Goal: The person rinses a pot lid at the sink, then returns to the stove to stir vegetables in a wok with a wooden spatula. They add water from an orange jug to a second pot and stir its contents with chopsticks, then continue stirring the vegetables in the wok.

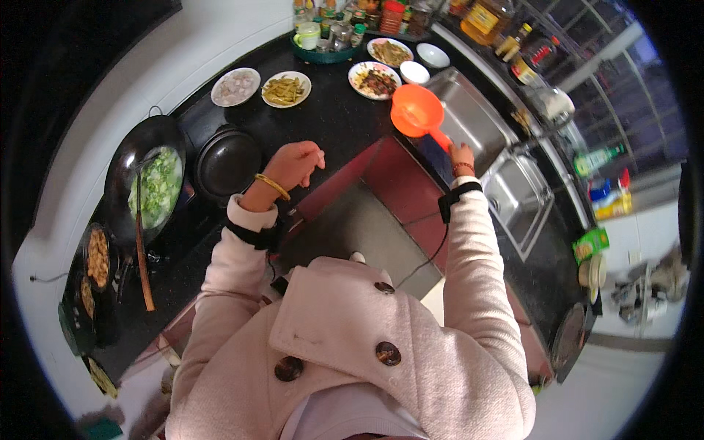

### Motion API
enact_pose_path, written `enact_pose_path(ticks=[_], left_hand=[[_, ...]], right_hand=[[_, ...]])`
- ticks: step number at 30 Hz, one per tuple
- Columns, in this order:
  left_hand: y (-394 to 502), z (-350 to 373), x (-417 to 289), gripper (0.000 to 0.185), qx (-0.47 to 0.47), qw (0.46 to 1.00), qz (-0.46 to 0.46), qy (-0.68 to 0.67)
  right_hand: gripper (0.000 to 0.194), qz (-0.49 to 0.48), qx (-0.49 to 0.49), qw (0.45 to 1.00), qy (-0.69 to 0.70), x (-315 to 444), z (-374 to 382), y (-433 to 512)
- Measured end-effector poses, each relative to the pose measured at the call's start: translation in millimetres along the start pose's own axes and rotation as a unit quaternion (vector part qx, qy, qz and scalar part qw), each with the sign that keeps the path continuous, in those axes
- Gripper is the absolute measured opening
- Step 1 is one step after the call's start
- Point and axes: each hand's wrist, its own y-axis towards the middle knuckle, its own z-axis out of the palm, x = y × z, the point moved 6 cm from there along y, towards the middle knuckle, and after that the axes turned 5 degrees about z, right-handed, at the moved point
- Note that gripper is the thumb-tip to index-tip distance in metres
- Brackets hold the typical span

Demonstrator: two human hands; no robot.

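Note:
An orange plastic ladle (417,110) is held by its handle in my right hand (461,154), over the edge of the larger steel sink basin (473,118). My left hand (294,162), with a gold-coloured bangle at the wrist, hangs in front of the counter with fingers curled; nothing shows in it. To its left is a black round lidded pot or pan (228,164). Further left, a wok (122,170) holds chopped green vegetables (159,190), and a wooden-handled spatula (142,242) leans in it.
Plates of pale food (235,88), green pickled-looking food (286,89) and dark chopped food (375,81) line the black counter (324,121). White bowls (414,72) stand beside the sink. A green tray (327,55) holds jars. Bottles (487,22) line the windowsill. Browned food (98,258) lies in a dish near the wok.

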Motion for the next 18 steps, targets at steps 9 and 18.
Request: enact_pose_path(ticks=[9,18], left_hand=[[12,23,3,0.02,-0.094,0.993,-0.072,-0.017],[-58,-22,3,0.02,-0.2,0.975,-0.063,0.075]], right_hand=[[0.029,0.252,0.568,0.555,0.553,25,88,-17],[0.008,0.139,0.549,0.586,0.579,140,64,-69]])
